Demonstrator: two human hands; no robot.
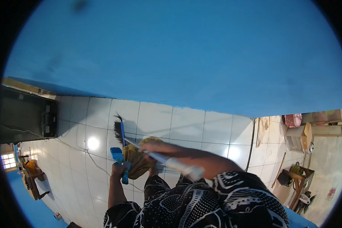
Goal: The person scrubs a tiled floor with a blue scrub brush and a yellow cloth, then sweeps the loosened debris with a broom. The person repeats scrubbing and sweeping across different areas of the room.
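Observation:
My right hand (154, 146) is closed around the pale handle (178, 166) of a broom, somewhat blurred by motion. The broom's blue head with dark bristles (119, 132) is over the white tiles near the foot of the wall. My left hand (119, 170) grips a bright blue plastic object (117, 154), blocky in shape; its kind is unclear. Beside it, a crumpled olive-yellow cloth (135, 163) shows below the broom handle; whether a hand holds it, I cannot tell.
A blue wall (178, 53) rises ahead. A dark cabinet-like thing (26, 110) stands at left, with a thin cable (88, 151) across the tiles. Further left is wooden furniture (33, 176). At right are a clear container (295, 140), a stick (279, 170) and a wooden stand (297, 178).

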